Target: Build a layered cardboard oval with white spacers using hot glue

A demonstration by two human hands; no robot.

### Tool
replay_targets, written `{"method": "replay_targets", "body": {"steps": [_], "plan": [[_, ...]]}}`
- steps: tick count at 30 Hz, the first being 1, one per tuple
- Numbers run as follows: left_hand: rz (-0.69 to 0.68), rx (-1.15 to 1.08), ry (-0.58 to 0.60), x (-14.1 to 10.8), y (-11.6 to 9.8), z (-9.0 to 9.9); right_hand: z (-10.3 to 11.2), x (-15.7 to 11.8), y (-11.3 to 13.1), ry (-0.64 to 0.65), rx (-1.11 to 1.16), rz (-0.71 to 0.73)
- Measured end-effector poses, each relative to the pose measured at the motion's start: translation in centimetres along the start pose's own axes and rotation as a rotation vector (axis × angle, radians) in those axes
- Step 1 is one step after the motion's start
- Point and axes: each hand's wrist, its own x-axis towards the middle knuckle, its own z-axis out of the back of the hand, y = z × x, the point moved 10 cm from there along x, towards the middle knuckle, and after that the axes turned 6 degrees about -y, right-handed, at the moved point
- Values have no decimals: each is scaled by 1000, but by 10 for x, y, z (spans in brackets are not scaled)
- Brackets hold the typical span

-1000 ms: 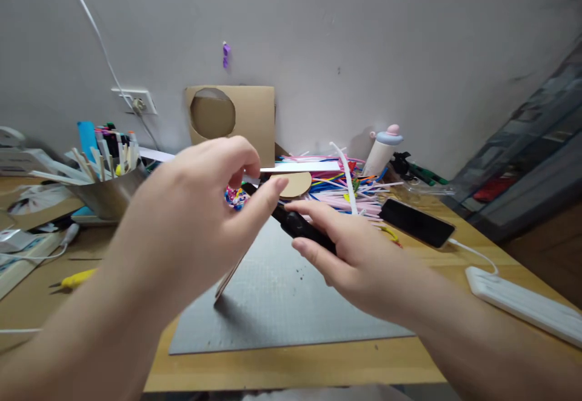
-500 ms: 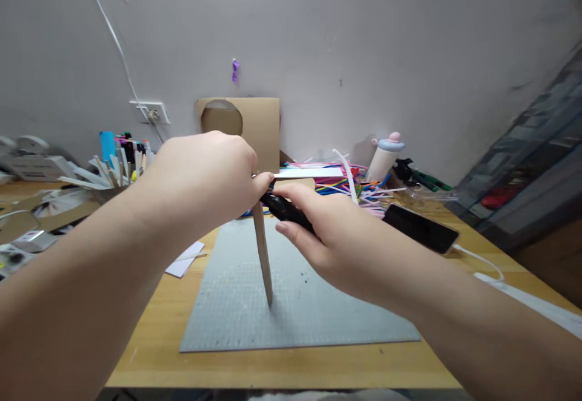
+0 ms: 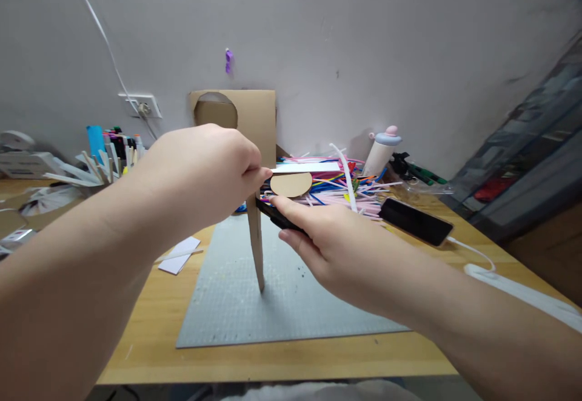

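My left hand (image 3: 213, 167) is closed, pinching the top of a piece of brown cardboard (image 3: 255, 249). The cardboard is seen nearly edge-on, upright, its lower tip at the grey cutting mat (image 3: 218, 322). In my right hand (image 3: 327, 237) is a black utility knife (image 3: 285, 219), thumb below and index finger along its top. The knife's front end meets the cardboard's right side, just under my left fingers. Its blade cannot be made out.
Behind my hands lie a cardboard disc (image 3: 291, 185), a white strip (image 3: 305, 168) and a heap of pipe cleaners (image 3: 327, 193). A larger cardboard sheet with a round hole (image 3: 257, 116) leans against the wall. To the right are a phone (image 3: 416, 221) and a bottle (image 3: 381, 152).
The knife in my right hand has moved a little down the cardboard, away from my left fingers. The cardboard has turned slightly, showing more of its face. The view has shifted slightly.
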Motion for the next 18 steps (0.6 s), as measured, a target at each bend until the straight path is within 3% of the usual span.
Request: {"method": "replay_targets", "body": {"steps": [4,9,15,18], "plan": [[-74,24,-60,1,0,2,-9,-6,-6,17,34,-35],[-51,101,-70,4,15,-1,-46,-21,-21,129,78,-98],[51,219,140,5,27,-15,-68,-32,-31,98,45,-131],[69,239,159,5,32,-16,-76,-35,-32,131,19,-164]]}}
